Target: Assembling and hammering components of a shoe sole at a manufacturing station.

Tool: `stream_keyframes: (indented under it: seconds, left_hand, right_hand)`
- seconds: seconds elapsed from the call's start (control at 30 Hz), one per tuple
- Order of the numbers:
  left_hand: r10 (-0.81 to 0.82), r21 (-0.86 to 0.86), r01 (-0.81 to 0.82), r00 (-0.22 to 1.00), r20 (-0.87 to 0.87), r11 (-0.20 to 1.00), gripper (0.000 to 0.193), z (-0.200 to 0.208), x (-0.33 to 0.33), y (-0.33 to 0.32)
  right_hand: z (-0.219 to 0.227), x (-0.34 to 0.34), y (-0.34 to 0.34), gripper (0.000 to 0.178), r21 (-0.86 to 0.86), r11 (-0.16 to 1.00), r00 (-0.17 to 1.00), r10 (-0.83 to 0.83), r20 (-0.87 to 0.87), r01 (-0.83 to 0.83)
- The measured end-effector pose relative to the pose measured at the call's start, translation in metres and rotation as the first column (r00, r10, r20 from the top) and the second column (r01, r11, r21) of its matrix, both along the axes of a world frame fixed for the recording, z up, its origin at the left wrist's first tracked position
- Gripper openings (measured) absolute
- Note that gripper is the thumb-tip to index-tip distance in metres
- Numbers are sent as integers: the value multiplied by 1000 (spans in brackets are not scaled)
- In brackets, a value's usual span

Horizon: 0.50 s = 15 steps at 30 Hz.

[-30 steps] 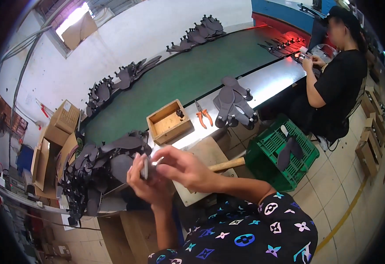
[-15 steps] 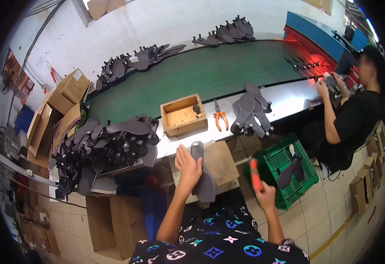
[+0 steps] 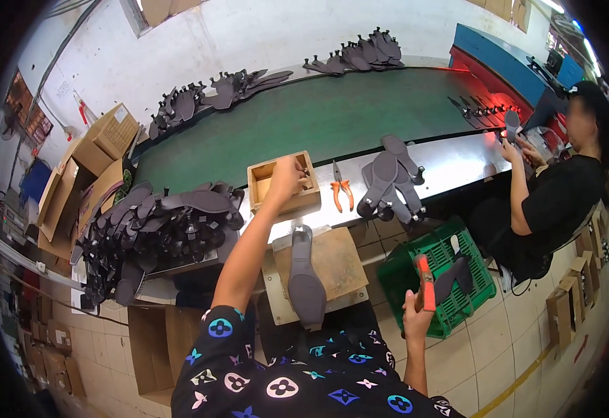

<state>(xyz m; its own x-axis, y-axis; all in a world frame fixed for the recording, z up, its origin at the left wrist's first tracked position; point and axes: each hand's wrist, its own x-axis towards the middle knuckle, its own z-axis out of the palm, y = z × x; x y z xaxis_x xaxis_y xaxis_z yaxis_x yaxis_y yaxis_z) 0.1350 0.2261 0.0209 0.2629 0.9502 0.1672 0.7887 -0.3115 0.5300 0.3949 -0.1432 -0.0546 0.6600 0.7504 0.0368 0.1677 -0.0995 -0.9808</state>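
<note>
— Our right hand [image 3: 416,322] has its grip clamped round a tool with a red-orange handle [image 3: 426,284], held upright down by our right side, just in front of the green plastic crate [image 3: 438,279] on the floor. We cannot make out the tool's head, so we cannot say what kind it is.

— And our left hand [image 3: 285,180]?

— We have it stretched forward into the small wooden box [image 3: 282,187] on the tabletop [image 3: 457,164], fingers curled together inside it; whether they pinch anything we cannot tell.

— Where is the sole?

— We see the grey shoe sole [image 3: 306,279] lying lengthwise on the brown work board [image 3: 339,261] right before us, heel end toward the wooden box, touched by neither hand.

— What else do we have near?

— Orange-handled pliers [image 3: 341,188] lie just beside the box on its right, then a small heap of grey soles [image 3: 389,181]. A big dark pile of soles [image 3: 158,226] sits to our left, with cardboard cartons [image 3: 99,150] behind it. Beyond runs the green conveyor belt [image 3: 318,118], more soles stacked along its far edge. At our right a seated person in black [image 3: 555,202] holds a sole up by the tabletop
</note>
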Motion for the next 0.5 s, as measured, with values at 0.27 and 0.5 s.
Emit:
stream_keyframes:
  seconds: [0.27,0.5]
  left_hand:
    - [-350,777,20,900,260,629,24,87,3,-180]
    - [-486,918,233,873,-52,320,21,106,-14,-276]
  right_hand:
    - [80,-33,47,26,221,856,819,513,-258,-467]
    - [171,-85,61,34,526,553,531,821,-211,-646]
